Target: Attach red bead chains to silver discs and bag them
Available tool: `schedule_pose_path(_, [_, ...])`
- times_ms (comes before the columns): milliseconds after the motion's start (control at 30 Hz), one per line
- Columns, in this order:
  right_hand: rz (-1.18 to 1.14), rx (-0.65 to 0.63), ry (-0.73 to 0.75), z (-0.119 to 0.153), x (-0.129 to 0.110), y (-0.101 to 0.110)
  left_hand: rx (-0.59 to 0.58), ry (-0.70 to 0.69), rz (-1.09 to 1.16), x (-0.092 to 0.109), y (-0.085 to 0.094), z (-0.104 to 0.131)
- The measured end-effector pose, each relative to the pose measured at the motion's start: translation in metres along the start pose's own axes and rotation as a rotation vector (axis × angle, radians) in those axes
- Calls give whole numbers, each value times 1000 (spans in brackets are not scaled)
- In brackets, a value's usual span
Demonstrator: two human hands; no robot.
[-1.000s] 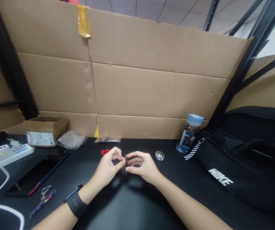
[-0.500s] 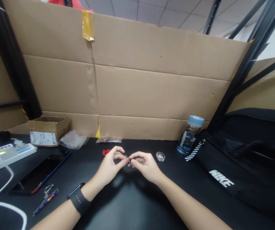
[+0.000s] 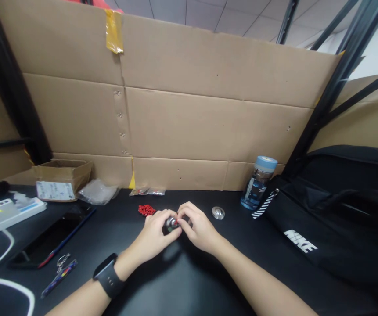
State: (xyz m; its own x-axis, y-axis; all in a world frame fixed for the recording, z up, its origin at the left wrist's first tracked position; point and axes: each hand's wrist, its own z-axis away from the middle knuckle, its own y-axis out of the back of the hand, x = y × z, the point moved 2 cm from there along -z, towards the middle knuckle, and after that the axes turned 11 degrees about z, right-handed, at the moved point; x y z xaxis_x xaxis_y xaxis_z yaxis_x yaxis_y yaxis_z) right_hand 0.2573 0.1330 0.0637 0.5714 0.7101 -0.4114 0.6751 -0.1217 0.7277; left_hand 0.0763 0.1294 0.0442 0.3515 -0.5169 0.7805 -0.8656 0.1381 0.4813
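L edge of worktop [image 3: 182, 289]: power strip [image 3: 32, 207] w/ white cable [image 3: 7, 283] running toward the near-L corner; phone [image 3: 57, 230] just R of it, keyring [image 3: 64, 273] nearer the near edge. Far-L corner: cardboard box [image 3: 59, 189], w/ plastic bag [image 3: 98, 192] beside it. Small packet [image 3: 147, 192] lies along far edge, L of ctr; red bundle [image 3: 146, 210] in front, just beyond L hand [image 3: 156, 230].

L hand, w/ a watch [image 3: 109, 275] on its wrist, grasps a small dark shiny round thing [image 3: 170, 224], approx. mid-worktop between L & R edges. R hand [image 3: 197, 226] has thumb + fingertips bent in at the thing's R end, by a red bit; can't tell if it grips or only touches.

Progress, my read: partway. Thing's in hand, not set down; clear disc [image 3: 218, 213] lies loose to the R, untouched. Can't tell if red bundle joins the thing, or what's finished.

Far-R: bottle [image 3: 257, 184] nr far edge; black bag [image 3: 340, 219] fills R edge.
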Motion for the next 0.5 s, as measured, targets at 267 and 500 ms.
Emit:
schedule_pose_path(267, [80, 23, -17, -1, 5, 5, -5, -29, -251, 0, -1, 2])
schedule_pose_path(500, [134, 42, -55, -4, 27, 16, 108, 39, -432, -16, 40, -7])
